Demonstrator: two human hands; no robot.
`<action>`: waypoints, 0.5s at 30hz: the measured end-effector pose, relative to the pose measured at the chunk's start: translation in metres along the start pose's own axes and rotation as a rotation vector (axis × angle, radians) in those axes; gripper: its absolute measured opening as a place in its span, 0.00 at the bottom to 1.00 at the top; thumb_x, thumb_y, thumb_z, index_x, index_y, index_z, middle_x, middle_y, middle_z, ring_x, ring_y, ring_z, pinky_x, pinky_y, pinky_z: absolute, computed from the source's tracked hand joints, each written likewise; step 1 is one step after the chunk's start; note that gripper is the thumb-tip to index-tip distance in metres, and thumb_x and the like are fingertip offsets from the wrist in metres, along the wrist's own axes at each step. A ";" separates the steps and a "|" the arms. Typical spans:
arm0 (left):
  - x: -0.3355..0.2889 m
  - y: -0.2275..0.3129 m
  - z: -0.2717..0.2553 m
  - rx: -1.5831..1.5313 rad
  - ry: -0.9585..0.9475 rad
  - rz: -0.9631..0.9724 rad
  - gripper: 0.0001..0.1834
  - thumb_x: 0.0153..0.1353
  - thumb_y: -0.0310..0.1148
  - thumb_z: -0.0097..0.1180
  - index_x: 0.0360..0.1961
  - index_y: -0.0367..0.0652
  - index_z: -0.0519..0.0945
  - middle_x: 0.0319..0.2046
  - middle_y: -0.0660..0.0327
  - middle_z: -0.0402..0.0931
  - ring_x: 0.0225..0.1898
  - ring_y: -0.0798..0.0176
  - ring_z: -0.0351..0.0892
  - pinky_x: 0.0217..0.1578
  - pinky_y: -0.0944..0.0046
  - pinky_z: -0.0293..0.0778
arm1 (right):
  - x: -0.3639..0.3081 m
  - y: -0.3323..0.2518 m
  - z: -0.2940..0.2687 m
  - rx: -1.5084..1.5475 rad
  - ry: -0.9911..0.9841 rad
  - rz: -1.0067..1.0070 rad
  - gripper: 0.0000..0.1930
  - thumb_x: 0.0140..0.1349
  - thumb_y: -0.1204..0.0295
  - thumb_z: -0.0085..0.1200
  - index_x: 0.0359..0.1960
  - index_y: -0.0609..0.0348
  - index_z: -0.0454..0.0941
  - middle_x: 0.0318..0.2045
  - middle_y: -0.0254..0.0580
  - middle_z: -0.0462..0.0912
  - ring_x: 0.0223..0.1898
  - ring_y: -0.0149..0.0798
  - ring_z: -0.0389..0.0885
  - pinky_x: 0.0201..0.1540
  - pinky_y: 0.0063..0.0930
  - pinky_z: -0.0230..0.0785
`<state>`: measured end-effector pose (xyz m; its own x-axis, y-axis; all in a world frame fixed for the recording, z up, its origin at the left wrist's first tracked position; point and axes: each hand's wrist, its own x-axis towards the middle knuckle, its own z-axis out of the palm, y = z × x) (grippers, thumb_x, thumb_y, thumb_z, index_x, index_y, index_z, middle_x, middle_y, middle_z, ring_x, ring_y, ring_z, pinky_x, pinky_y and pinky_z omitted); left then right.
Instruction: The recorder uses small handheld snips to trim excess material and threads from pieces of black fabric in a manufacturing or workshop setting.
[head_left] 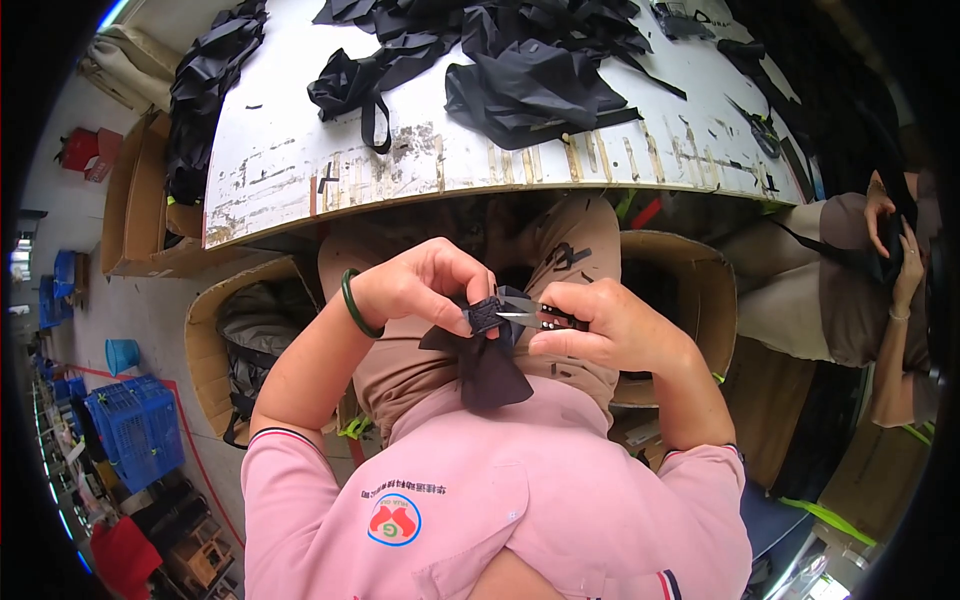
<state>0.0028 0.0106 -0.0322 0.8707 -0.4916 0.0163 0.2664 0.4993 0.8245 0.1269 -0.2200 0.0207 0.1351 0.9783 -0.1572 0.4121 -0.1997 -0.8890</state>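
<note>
Over my lap, my left hand point(435, 290) pinches a piece of black fabric point(492, 375) by its thick, stitched upper end. The rest of the cloth hangs down toward my shirt. My right hand point(605, 325) grips small thread snips point(555, 315) with black handles and silver blades. The blades are spread, their tips right at the stitched end beside my left fingertips. A dark green bangle is on my left wrist. Several black scraps point(570, 257) lie on my trousers.
A white worktable point(270, 170) with a worn edge stands ahead, bearing black fabric pieces point(530, 90) and scissors point(765, 135). Cardboard boxes point(215, 375) flank my legs. At right another person's hands point(900, 250) hold black material. Blue crates point(135, 430) stand at left.
</note>
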 end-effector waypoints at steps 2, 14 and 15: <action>0.001 0.001 -0.001 0.008 -0.010 -0.008 0.07 0.47 0.16 0.61 0.31 0.30 0.81 0.33 0.55 0.81 0.38 0.63 0.78 0.44 0.67 0.71 | -0.001 0.000 -0.001 -0.003 -0.013 0.008 0.16 0.57 0.61 0.62 0.26 0.61 0.72 0.14 0.43 0.68 0.15 0.38 0.65 0.20 0.30 0.58; 0.004 -0.005 -0.003 -0.088 -0.061 -0.160 0.07 0.46 0.19 0.64 0.30 0.30 0.81 0.32 0.53 0.82 0.36 0.63 0.78 0.41 0.68 0.72 | 0.000 0.006 0.003 -0.102 -0.044 -0.053 0.19 0.57 0.55 0.61 0.30 0.60 0.73 0.17 0.48 0.74 0.19 0.49 0.75 0.24 0.37 0.64; 0.005 -0.006 -0.004 -0.116 -0.093 -0.181 0.08 0.47 0.18 0.62 0.31 0.30 0.82 0.33 0.54 0.82 0.37 0.64 0.80 0.43 0.69 0.73 | 0.001 0.007 0.004 -0.128 -0.051 -0.066 0.19 0.57 0.55 0.61 0.30 0.59 0.73 0.16 0.47 0.74 0.19 0.50 0.75 0.24 0.38 0.64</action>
<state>0.0068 0.0081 -0.0391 0.7640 -0.6415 -0.0689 0.4647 0.4730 0.7486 0.1260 -0.2205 0.0126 0.0593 0.9905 -0.1243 0.5304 -0.1367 -0.8366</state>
